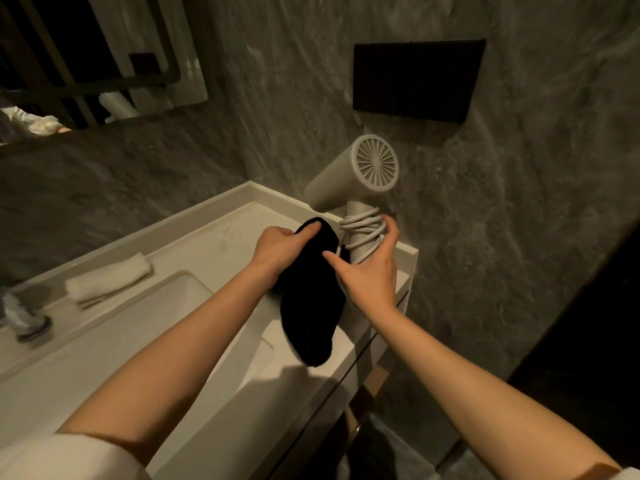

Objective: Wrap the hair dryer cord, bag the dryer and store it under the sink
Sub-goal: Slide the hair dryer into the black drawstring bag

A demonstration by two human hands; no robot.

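Up by the sink's (145, 327) far corner, the white hair dryer (360, 181) stood on the desk (221, 237), cord (362, 225) wound round its handle. The right hand (369, 268) cupped the handle loosely. The left hand (277, 249) pinched the black bag (308, 306) beside it.

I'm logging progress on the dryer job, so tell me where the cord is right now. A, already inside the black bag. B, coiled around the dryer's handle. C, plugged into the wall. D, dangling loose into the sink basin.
B: the cord sits in several loops around the handle of the hair dryer, with the right hand against it and the left hand gripping the black bag beside it.
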